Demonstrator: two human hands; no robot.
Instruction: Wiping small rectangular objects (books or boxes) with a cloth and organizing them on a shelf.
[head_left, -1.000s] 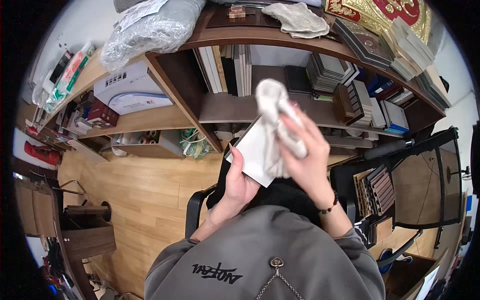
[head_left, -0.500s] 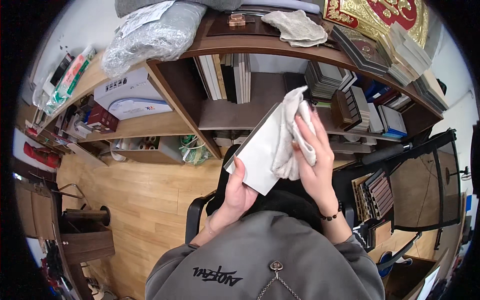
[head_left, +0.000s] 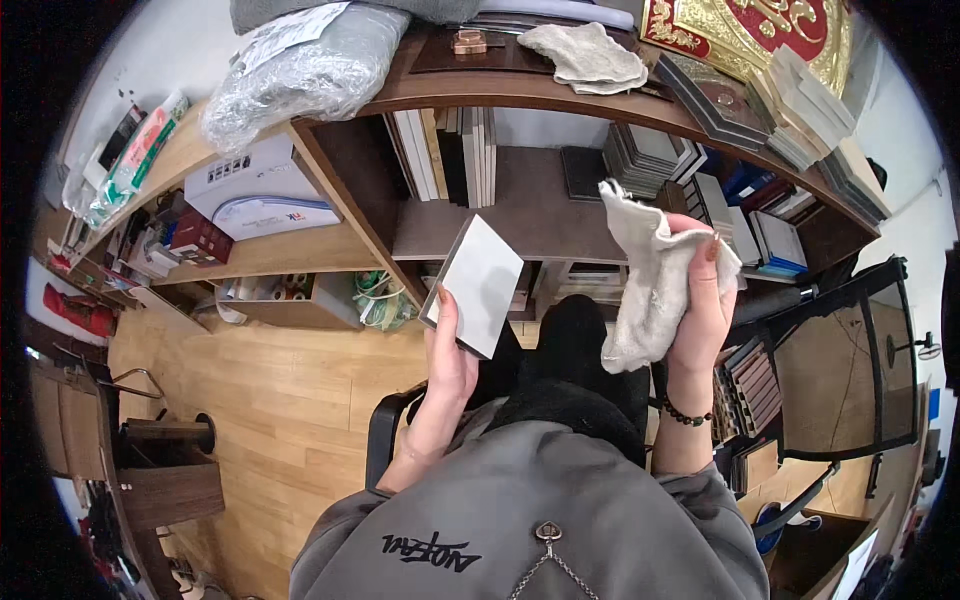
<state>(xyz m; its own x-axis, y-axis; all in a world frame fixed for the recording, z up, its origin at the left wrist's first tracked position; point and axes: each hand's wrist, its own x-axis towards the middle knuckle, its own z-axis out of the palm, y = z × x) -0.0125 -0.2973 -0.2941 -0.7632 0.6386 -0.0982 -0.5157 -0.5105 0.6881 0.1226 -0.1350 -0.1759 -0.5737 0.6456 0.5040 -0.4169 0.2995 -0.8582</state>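
Observation:
My left hand (head_left: 453,350) grips the lower edge of a flat white panel with dark edges (head_left: 482,283), thumb along its left side. The panel is tilted, its pale face toward me. Apart from it, to the right, my right hand (head_left: 703,305) is closed on a crumpled off-white cloth (head_left: 645,290). The cloth hangs down from my thumb and fingers; part of the fingers is hidden behind it.
Before me stands a brown shelf (head_left: 500,232) holding upright boards and stacked sample panels (head_left: 640,158). On its top lie another cloth (head_left: 585,58), a plastic-wrapped bundle (head_left: 310,80) and grey panels (head_left: 715,100). A black mesh-backed chair (head_left: 850,370) is at right.
My hands have moved apart. The cloth has come off the panel and gone right with my right hand, while my left hand has shifted the panel left and turned it more upright.

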